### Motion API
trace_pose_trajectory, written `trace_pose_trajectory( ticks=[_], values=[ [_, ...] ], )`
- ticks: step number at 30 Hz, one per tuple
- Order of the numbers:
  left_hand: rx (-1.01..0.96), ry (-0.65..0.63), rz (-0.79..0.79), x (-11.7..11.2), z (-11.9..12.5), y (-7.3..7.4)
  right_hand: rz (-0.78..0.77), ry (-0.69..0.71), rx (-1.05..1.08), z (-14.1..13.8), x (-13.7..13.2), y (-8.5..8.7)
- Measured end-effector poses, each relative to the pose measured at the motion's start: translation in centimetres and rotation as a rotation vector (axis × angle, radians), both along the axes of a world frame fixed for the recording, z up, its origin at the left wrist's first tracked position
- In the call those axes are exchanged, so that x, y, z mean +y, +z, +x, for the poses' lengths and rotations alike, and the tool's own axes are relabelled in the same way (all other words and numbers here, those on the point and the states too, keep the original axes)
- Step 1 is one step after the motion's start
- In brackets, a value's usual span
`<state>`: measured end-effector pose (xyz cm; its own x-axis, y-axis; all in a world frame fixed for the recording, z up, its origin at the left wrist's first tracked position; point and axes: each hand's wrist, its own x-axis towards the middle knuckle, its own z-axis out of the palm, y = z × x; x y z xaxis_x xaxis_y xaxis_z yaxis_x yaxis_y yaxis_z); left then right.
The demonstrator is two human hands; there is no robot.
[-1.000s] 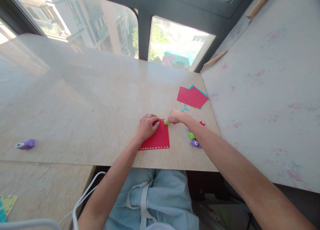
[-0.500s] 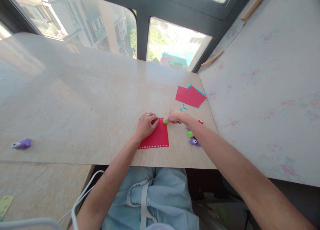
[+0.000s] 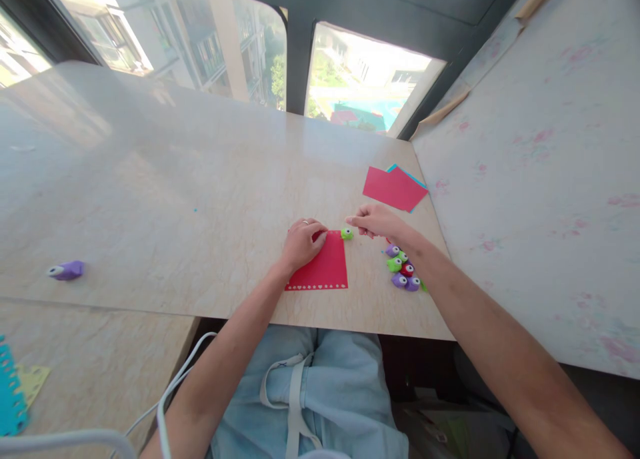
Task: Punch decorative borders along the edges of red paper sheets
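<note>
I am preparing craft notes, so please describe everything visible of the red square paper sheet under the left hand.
The red paper sheet looks roughly square and lies flat on the pale marbled tabletop. Small pale cut-outs line its near edge, too small to identify. The left hand rests on it, covering part of its left side. A green, eye-marked, plastic-looking piece sits at its far right corner.

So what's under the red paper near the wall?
Blue paper peeks out past its far edge; the red paper hides the rest, and anything else beneath.

Light-blue denim (image 3: 353, 379), white straps (image 3: 295, 398), slim ring (image 3: 305, 222)
</note>
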<state>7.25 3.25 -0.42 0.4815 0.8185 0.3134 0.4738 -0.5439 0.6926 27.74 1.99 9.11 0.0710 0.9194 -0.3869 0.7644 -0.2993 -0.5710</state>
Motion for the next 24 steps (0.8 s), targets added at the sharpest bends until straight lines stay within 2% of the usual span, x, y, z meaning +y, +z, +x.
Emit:
trace_pose_trajectory(
  ticks=[5, 7, 10, 18, 24],
  values=[
    [0.013, 0.008, -0.008, 0.0, 0.0, 0.1, 0.142, 0.308, -0.185, 0.1, -0.9, -2.4],
    [0.02, 0.005, -0.011, -0.1, 0.0, 0.3, 0.174, 0.382, -0.262, 0.2, -1.4, -3.0],
    [0.021, -0.005, -0.009, -0.1, 0.0, 0.4, 0.215, 0.359, -0.33, 0.5, -2.2, -3.3],
    [0.009, -0.005, 0.008, 0.0, 0.0, 0.0, 0.172, 0.318, -0.423, 1.9, -4.9, -3.4],
    [0.003, -0.002, 0.009, 0.1, -0.1, -0.3, 0.134, 0.331, -0.485, 0.7, -8.6, -2.7]
  ],
)
